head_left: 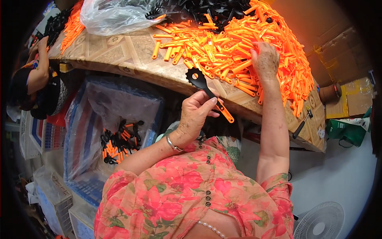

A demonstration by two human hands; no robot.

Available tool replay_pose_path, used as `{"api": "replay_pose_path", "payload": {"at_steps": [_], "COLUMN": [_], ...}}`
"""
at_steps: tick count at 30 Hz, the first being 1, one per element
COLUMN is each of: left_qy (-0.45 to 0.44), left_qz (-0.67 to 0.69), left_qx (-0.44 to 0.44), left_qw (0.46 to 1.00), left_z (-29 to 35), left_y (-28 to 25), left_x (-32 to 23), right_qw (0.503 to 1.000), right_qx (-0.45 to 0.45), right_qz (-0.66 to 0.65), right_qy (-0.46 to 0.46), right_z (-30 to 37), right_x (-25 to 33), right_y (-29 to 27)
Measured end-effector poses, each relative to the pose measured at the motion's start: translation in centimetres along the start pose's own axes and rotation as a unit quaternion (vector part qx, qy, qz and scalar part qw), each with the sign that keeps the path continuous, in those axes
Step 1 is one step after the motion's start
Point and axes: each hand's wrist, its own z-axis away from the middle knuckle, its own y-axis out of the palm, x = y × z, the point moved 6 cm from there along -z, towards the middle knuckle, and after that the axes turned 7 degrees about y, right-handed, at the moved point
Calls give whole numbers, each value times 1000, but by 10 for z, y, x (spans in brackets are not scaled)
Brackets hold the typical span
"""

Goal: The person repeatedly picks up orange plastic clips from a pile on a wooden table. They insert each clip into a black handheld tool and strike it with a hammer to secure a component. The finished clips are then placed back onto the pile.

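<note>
Over the table's front edge, my left hand (196,113) is closed around a spaghetti server (202,84). Its black head has a toothed rim and a round hole, and an orange handle sticks out below my fingers. My right hand (266,61) is in among a big heap of loose orange handles (292,59) on the right part of the table. Its fingers are curled against the heap; what they grip, if anything, cannot be made out. Behind the orange heap lies a pile of black utensil heads (211,10).
A lined blue crate (153,131) holding several black-and-orange utensils stands below the table (115,53) at left. A clear plastic bag (115,18) lies on top. A hammer (303,122) rests at the right edge. A fan (320,223) stands lower right; another person (38,75) sits far left.
</note>
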Motion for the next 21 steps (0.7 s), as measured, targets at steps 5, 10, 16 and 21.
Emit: {"api": "replay_pose_path", "payload": {"at_steps": [5,10,16,21], "left_qy": [-6,-10,-17,-3], "left_qz": [0,3,11,31], "left_qx": [1,4,-16,-24], "left_qw": [1000,1000,1000,999], "left_z": [4,6,0,-4], "left_y": [-1,0,-7,-12], "left_x": [1,0,0,-6], "right_qw": [997,981,995,976], "right_qx": [15,-12,4,-46], "right_qz": [-71,-172,11,-173], "right_qy": [24,88,100,126], "right_z": [16,0,-24,-14], "right_x": [-16,-42,-24,-46], "right_y": [-6,6,9,4]}}
